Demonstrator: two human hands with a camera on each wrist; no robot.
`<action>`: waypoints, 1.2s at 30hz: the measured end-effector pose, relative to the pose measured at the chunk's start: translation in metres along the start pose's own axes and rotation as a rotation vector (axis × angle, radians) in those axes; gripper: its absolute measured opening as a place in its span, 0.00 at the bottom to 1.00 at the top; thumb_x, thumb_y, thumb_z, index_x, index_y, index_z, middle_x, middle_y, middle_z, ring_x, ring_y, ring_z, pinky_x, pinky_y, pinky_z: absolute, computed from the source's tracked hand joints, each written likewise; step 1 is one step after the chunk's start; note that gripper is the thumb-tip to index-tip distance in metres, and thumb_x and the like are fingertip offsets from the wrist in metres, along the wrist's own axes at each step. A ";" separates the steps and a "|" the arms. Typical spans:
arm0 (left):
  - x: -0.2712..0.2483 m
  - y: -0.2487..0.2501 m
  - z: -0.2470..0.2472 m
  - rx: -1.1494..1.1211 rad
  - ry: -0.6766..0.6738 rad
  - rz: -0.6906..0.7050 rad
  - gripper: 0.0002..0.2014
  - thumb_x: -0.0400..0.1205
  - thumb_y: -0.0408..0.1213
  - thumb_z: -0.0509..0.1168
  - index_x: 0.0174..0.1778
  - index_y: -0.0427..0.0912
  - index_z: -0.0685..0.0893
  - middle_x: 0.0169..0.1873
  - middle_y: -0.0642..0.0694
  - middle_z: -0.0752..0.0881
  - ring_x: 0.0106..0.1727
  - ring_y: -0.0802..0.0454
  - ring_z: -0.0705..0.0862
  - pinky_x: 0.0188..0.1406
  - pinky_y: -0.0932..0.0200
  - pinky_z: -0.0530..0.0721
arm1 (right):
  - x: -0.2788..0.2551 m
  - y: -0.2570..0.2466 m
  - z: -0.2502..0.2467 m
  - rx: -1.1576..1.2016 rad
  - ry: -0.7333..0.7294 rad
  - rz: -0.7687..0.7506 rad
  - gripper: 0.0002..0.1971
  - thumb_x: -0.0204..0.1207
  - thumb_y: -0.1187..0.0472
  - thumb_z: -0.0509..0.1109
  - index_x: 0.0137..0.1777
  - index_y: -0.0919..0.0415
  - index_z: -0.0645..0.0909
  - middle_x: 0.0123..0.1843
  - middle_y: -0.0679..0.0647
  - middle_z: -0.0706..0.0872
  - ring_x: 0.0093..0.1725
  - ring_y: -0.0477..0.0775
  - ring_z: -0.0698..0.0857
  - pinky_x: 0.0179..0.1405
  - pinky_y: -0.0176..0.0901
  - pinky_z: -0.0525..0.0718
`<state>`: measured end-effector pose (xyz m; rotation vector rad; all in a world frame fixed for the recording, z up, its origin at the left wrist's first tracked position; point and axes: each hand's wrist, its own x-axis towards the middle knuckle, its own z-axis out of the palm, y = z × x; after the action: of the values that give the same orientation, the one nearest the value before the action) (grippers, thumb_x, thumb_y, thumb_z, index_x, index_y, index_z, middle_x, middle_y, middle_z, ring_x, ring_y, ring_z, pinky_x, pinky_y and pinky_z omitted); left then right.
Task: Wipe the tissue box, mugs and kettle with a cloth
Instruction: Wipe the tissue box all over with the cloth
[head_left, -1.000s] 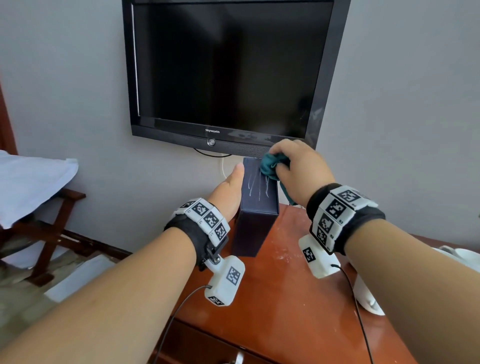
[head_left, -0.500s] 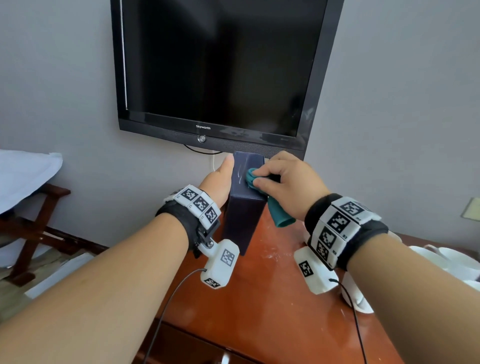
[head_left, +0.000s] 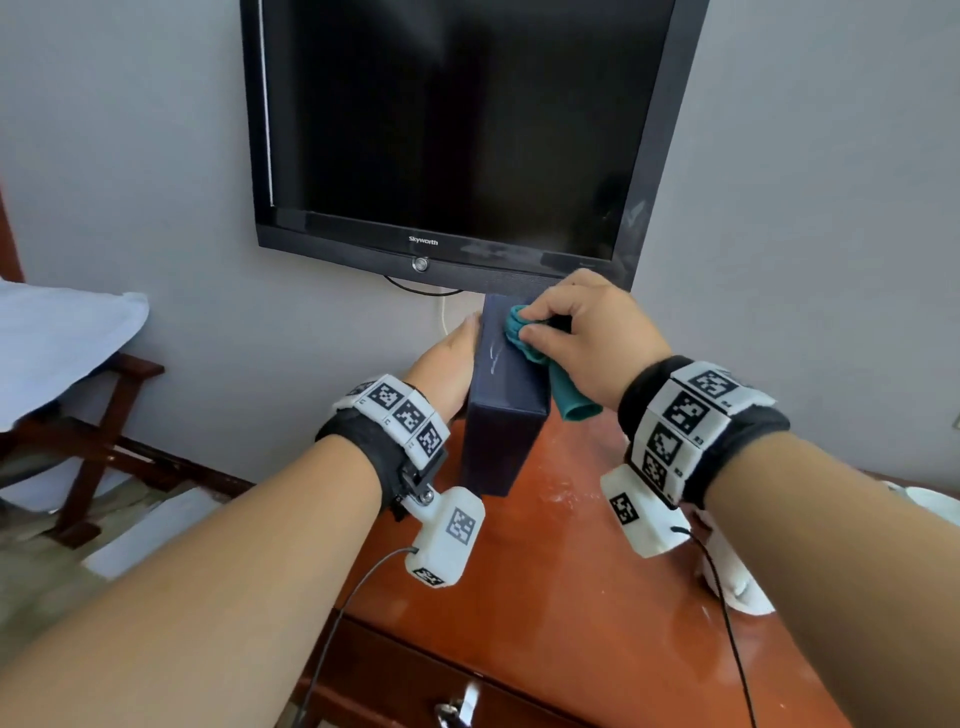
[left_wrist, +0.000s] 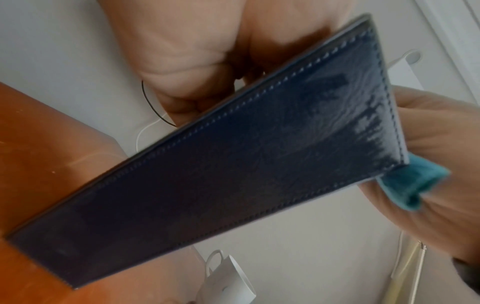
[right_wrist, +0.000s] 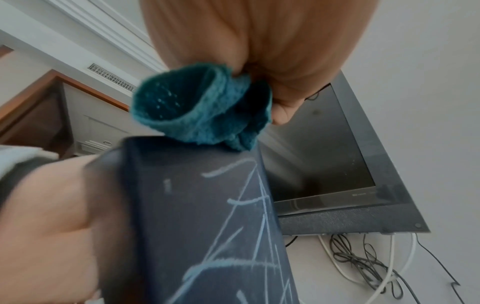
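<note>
under right hand (head_left: 597, 338), cloth (head_left: 524, 332) on tissue box (head_left: 506, 395)

A dark blue tissue box (left_wrist: 233, 164) with stitched edges runs slantwise across the left wrist view, its low end on the reddish wooden table (left_wrist: 39, 144). The left hand (left_wrist: 182, 51) holds it from behind. At the high end the right hand (left_wrist: 428, 154) presses a teal cloth (left_wrist: 405, 185) to the box. A white mug (left_wrist: 228, 281) stands below.
</note>
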<state>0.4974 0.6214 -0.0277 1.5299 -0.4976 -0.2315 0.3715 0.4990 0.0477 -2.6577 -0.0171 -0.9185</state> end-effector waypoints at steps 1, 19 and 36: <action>-0.002 -0.001 -0.001 -0.022 -0.009 0.024 0.15 0.86 0.65 0.56 0.55 0.63 0.84 0.65 0.50 0.88 0.72 0.44 0.86 0.76 0.40 0.82 | 0.007 -0.001 -0.001 -0.016 0.008 -0.002 0.07 0.82 0.56 0.77 0.58 0.51 0.92 0.58 0.50 0.81 0.58 0.54 0.83 0.63 0.45 0.78; 0.047 0.021 0.005 0.857 0.030 0.191 0.17 0.93 0.37 0.58 0.77 0.36 0.73 0.72 0.32 0.82 0.70 0.34 0.82 0.55 0.56 0.70 | -0.002 0.004 -0.004 -0.021 -0.144 -0.005 0.03 0.81 0.52 0.76 0.53 0.44 0.90 0.55 0.49 0.84 0.55 0.53 0.84 0.61 0.52 0.83; 0.005 0.005 0.003 0.162 0.049 0.156 0.19 0.93 0.57 0.49 0.70 0.61 0.83 0.68 0.48 0.86 0.72 0.45 0.83 0.78 0.40 0.78 | 0.047 -0.013 0.008 -0.248 -0.065 -0.061 0.14 0.88 0.51 0.68 0.70 0.45 0.87 0.55 0.49 0.76 0.63 0.58 0.81 0.58 0.42 0.70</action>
<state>0.5000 0.6168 -0.0218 1.6412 -0.6057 -0.0325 0.4121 0.5090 0.0743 -2.9304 0.0015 -0.9053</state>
